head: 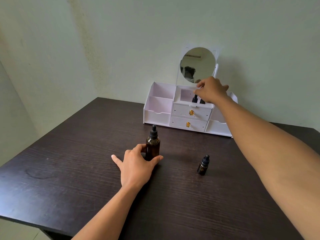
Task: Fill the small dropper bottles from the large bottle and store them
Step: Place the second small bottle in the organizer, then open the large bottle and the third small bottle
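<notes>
The large amber dropper bottle [152, 146] stands upright on the dark table [69, 161]. My left hand [136, 166] grips its lower part, thumb on one side and fingers on the other. One small dark dropper bottle [204, 165] stands alone on the table to the right. Black caps of two more small bottles [195, 99] stick up from the top middle compartment of the white organizer [159, 108]. My right hand [212, 90] hovers curled right over those caps; its palm hides whether the fingers hold one.
The organizer stands at the table's far edge against the wall, with two shut drawers with gold knobs [191, 112], open side compartments and a round mirror [198, 64] on top. The table's front-left edge [26, 220] is close.
</notes>
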A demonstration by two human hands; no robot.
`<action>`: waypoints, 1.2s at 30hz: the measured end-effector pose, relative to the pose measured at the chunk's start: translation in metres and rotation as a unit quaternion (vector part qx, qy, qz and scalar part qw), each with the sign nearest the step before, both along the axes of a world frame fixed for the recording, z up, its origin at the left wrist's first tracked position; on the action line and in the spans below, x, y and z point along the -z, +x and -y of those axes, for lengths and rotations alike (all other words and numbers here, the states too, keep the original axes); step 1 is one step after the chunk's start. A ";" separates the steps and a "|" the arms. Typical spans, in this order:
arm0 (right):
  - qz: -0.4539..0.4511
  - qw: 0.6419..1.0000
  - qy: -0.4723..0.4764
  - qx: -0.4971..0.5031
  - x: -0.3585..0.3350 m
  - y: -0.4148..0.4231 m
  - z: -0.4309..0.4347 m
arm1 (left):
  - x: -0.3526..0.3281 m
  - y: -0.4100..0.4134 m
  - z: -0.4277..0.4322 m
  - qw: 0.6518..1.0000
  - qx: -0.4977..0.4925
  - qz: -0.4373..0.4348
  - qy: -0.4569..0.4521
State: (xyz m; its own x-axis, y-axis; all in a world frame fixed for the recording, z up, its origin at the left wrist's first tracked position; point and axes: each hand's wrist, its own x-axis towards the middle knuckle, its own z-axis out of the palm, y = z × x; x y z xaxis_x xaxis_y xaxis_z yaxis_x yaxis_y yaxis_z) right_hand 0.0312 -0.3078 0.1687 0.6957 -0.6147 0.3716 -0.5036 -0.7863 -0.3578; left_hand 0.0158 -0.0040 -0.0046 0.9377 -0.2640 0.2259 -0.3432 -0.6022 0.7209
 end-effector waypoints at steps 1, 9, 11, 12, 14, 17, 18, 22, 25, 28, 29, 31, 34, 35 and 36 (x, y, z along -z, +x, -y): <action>0.018 1.000 -0.002 -0.002 -0.005 -0.003 -0.001 | 0.000 0.000 0.000 1.000 0.000 0.000 0.000; 0.125 0.992 0.008 -0.021 -0.017 -0.070 -0.044 | -0.004 -0.001 -0.002 1.000 0.011 -0.004 -0.013; 0.130 0.991 0.025 -0.024 -0.004 -0.095 -0.061 | -0.004 -0.001 -0.002 1.000 0.014 -0.006 -0.018; 0.129 0.991 0.038 -0.023 0.006 -0.109 -0.069 | -0.004 -0.002 -0.002 1.000 0.016 -0.008 -0.018; 0.121 0.990 0.064 -0.023 0.028 -0.133 -0.084 | -0.004 -0.003 -0.003 1.000 0.017 -0.007 -0.019; 0.087 0.991 0.104 -0.014 0.063 -0.164 -0.099 | -0.003 -0.004 -0.003 1.000 0.018 -0.007 -0.022; 0.076 0.990 0.115 -0.010 0.074 -0.173 -0.103 | -0.003 -0.005 -0.004 1.000 0.018 -0.006 -0.021; 0.035 0.989 0.144 -0.001 0.106 -0.193 -0.115 | -0.002 -0.005 -0.004 1.000 0.017 -0.005 -0.018; 0.014 0.989 0.151 0.002 0.119 -0.197 -0.123 | -0.001 -0.005 -0.004 1.000 0.018 -0.008 -0.017; 0.004 0.989 0.148 0.007 0.123 -0.197 -0.126 | -0.002 -0.006 -0.004 1.000 0.017 -0.009 -0.019; 0.001 0.989 0.147 0.010 0.124 -0.196 -0.126 | -0.002 -0.007 -0.004 1.000 0.017 -0.010 -0.018; 0.002 0.989 0.147 0.016 0.123 -0.195 -0.128 | -0.004 -0.008 -0.006 1.000 0.018 -0.008 -0.023; 0.012 0.989 0.148 0.019 0.122 -0.194 -0.133 | -0.002 -0.011 -0.010 0.999 0.020 -0.010 -0.037; 0.020 0.989 0.147 0.016 0.120 -0.192 -0.137 | -0.003 -0.012 -0.013 0.999 0.021 -0.012 -0.045; 0.028 0.989 0.147 0.011 0.118 -0.190 -0.141 | -0.003 -0.013 -0.015 0.998 0.026 -0.014 -0.056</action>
